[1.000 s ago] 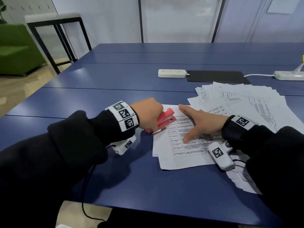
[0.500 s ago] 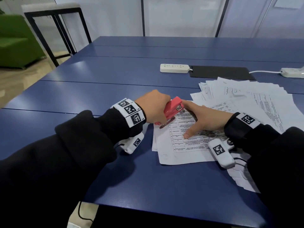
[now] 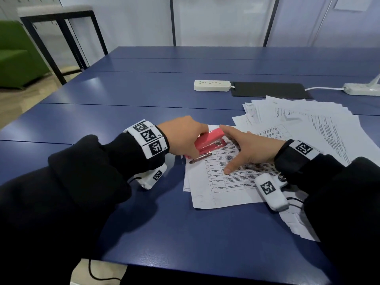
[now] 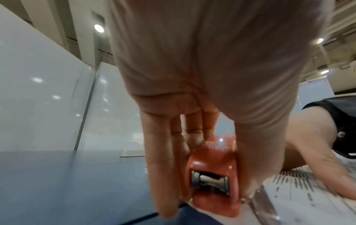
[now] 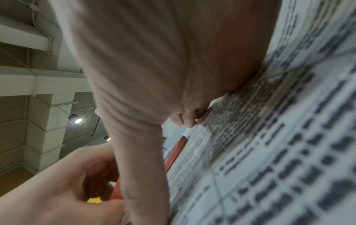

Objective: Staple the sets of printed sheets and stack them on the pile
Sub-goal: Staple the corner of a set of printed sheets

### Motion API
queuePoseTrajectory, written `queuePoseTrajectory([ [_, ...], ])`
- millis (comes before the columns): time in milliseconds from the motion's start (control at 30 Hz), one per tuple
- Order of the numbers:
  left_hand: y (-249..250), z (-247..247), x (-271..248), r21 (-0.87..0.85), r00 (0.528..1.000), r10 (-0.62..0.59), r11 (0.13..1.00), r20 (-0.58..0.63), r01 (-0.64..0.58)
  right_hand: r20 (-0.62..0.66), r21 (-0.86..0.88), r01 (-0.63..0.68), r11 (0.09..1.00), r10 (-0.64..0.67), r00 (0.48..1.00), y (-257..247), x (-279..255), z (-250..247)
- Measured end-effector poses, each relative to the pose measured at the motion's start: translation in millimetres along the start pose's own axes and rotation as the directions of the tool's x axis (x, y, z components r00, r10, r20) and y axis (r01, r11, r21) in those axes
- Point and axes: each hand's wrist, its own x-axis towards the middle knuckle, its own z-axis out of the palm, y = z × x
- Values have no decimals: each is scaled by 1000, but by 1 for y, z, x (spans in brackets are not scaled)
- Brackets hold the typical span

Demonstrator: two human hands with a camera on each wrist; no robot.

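Observation:
A set of printed sheets (image 3: 226,186) with tables lies on the blue table (image 3: 144,93) in front of me. My left hand (image 3: 183,136) grips a red stapler (image 3: 209,140) at the set's top left corner; in the left wrist view its fingers (image 4: 163,159) and thumb wrap the red stapler (image 4: 213,175). My right hand (image 3: 246,147) lies flat on the sheets with straight fingers, the thumb (image 3: 232,167) spread toward me, pressing the printed sheets (image 5: 269,152) down. A spread pile of papers (image 3: 308,124) lies to the right.
A white power strip (image 3: 212,85) and a black mat (image 3: 269,90) lie at the far side of the table, another power strip (image 3: 359,89) at the far right. A black metal frame (image 3: 61,38) and a green sofa (image 3: 14,56) stand off to the left.
The left hand has tilted the stapler's front end up and then lowered it onto the corner of the sheets. The right hand has stayed flat on the paper.

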Motion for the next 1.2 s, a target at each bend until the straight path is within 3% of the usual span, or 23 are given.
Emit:
queuePoseTrajectory([
  [100,-1,1,-2,16,995,-92,996,30,91,11,-10,-36,999,36,999,-3,-2,-2],
  [267,-4,0,-6,53,999,42,998,20,-43,12,8,-19,1000,19,1000,2,1,-1],
  [700,-19,3,-27,-68,998,-29,997,50,32,-6,-81,-24,996,24,1000,3,-3,-4],
  [767,-19,-2,-29,-114,1000,-24,993,20,27,-8,17,0,1000,0,1000,10,0,-2],
  [833,-18,-11,-27,-164,999,-14,986,-51,5,-46,226,85,970,-77,996,14,1,-1],
  [900,-13,-22,-21,-195,994,-1,981,-111,-20,-169,411,171,895,-110,979,11,0,0],
  [967,-5,-29,-13,-209,990,12,977,-140,-41,-308,543,173,822,4,952,6,-2,0],
  [1033,3,-30,-5,-217,990,17,975,-137,-47,-345,649,164,743,95,934,3,-4,-1],
  [1067,6,-28,-1,-224,992,16,974,-122,-43,-350,658,174,733,94,932,3,-5,-1],
  [1200,10,-16,9,-248,999,11,968,-53,-24,-344,480,220,850,-49,938,3,-10,-1],
])
